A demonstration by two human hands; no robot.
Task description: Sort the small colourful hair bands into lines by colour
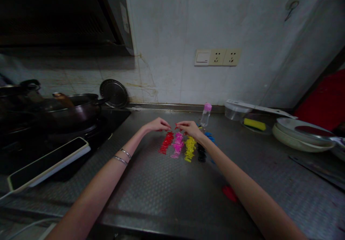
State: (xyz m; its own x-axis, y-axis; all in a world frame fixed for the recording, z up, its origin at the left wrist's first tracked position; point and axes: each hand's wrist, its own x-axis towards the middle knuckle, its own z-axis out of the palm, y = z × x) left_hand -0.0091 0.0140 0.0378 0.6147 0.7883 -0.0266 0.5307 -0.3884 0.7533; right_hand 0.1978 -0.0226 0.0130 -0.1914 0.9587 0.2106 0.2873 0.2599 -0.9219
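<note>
Small loops that look like rubber bands lie on the steel counter in short rows by colour: red bands [166, 143], pink bands [177, 145], yellow bands [190, 149], black bands [201, 153] and blue bands [209, 136]. My left hand [159, 124] is just beyond the red row, its fingertips pinched together. Facing it across a small gap, my right hand [190, 130] pinches above the pink and yellow rows. Red shows at the fingertips of both hands; whether it is bands or nails I cannot tell. My right forearm partly covers the black and blue rows.
Behind my right hand stands a clear bottle [205, 116] with a pink cap. A red object [229, 193] lies by my right forearm. Rightward are a yellow sponge [254, 124], stacked bowls [302, 143] and a knife [318, 171]. Leftward are a phone [50, 164] and a pan [78, 114].
</note>
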